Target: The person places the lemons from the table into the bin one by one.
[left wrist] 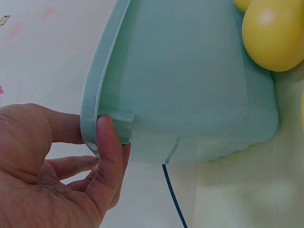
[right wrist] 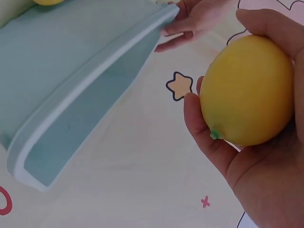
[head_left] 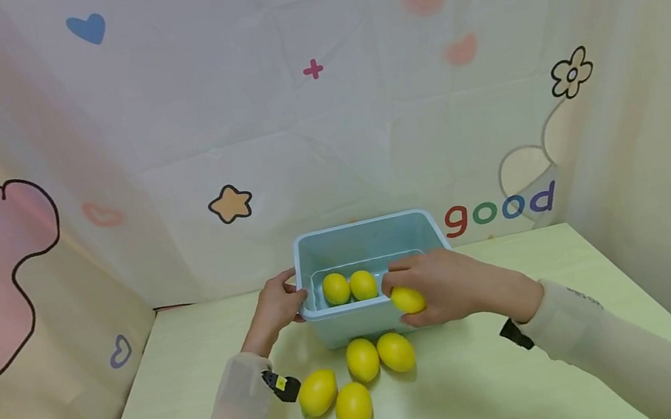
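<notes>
A pale blue plastic bin [head_left: 355, 322] stands near the back of the table, with two lemons inside, a left one [head_left: 336, 289] and a right one [head_left: 363, 285]. My left hand [head_left: 275, 302] pinches the bin's left rim; the left wrist view shows thumb and fingers on either side of that rim [left wrist: 90, 109]. Above the bin's front edge, my right hand [head_left: 440, 287] grips a lemon [right wrist: 249, 90] with a green stem tip. In front of the bin lie several more lemons, among them one at the front [head_left: 353, 408] and one at the left [head_left: 318, 393].
The light wooden-looking table [head_left: 541, 383] reaches back to a printed curtain [head_left: 351, 147] close behind the bin. More curtain hangs on the left and right sides. A black wrist strap [head_left: 282, 386] sits at my left cuff, another [head_left: 516, 334] at my right.
</notes>
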`<state>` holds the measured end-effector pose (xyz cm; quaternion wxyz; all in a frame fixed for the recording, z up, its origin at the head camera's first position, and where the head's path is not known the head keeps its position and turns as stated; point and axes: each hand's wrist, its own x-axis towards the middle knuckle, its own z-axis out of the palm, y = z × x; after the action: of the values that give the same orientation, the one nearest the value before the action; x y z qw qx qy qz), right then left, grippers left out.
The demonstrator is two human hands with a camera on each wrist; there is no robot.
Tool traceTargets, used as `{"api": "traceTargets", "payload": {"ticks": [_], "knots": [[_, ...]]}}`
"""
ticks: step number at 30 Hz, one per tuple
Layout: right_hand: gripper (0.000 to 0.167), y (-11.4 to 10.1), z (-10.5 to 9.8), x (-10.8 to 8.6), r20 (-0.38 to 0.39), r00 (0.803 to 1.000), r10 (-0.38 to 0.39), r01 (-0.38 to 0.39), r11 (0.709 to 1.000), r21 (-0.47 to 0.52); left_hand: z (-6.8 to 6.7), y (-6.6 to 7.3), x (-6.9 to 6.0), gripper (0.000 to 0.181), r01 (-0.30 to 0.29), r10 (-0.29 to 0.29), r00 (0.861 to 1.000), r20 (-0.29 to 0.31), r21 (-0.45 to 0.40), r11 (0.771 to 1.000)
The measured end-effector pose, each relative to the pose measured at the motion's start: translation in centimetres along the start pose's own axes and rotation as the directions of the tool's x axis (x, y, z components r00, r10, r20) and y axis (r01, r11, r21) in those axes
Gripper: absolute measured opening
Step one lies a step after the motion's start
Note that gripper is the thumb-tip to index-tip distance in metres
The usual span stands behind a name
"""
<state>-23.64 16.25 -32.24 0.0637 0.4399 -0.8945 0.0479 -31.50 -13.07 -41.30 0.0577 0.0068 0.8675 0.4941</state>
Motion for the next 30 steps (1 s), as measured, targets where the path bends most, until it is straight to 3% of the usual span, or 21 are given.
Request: {"api": "traceTargets", "payload": {"ticks": [15, 23, 30], "knots": [[0.029, 3.0, -2.7, 2.2, -0.038, 0.996, 0.086, -0.083, 0.994, 0.067, 0.0, -0.1, 0.0, 0.058, -0.012, 0.012, 1.000, 0.006, 0.006, 1.000], [0.030, 4.2, -2.6, 3.4, -0.032, 0.994, 0.105, -0.103, 0.992, 0.068, 0.0, -0.3, -0.1, 0.058, -0.012, 0.012, 1.000, 0.006, -0.017, 1.000], [0.031, 5.7, -2.0, 4.3, 0.033, 0.989, 0.145, -0.147, 0.988, 0.057, 0.0, -0.1, 0.0, 0.059, -0.011, 0.011, 1.000, 0.003, -0.008, 1.000]]}}
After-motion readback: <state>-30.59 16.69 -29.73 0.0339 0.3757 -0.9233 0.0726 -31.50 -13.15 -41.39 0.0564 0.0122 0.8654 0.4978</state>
